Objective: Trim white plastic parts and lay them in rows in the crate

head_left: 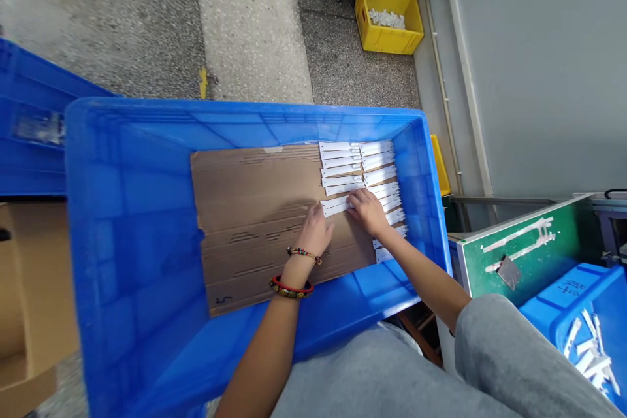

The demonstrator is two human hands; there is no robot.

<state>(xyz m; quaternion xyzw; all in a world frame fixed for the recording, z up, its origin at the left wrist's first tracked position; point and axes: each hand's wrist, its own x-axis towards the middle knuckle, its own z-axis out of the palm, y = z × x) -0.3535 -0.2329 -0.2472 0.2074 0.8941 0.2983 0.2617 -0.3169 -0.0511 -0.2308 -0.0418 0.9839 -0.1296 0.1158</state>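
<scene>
A large blue bin (245, 112) holds a flat brown cardboard sheet (255, 189) with white strips laid on it in two columns. My left hand (315, 233) is over the cardboard, its fingertips touching the left end of a white strip (336, 205). Its thumb stands apart from the fingers. At that strip's right end, the bent fingers of my right hand (367, 211) are closed on it. Above the hands lie several more white strips (340, 162) in the left column. The right column (378, 160) runs along the bin's right side, partly hidden by my right hand and forearm.
A yellow crate (389, 39) with small white pieces stands on the floor beyond. At the right are a green board (524, 251) and a blue tub (563, 307) of loose white strips. On the left are another blue bin (34, 98) and a cardboard box (44, 294).
</scene>
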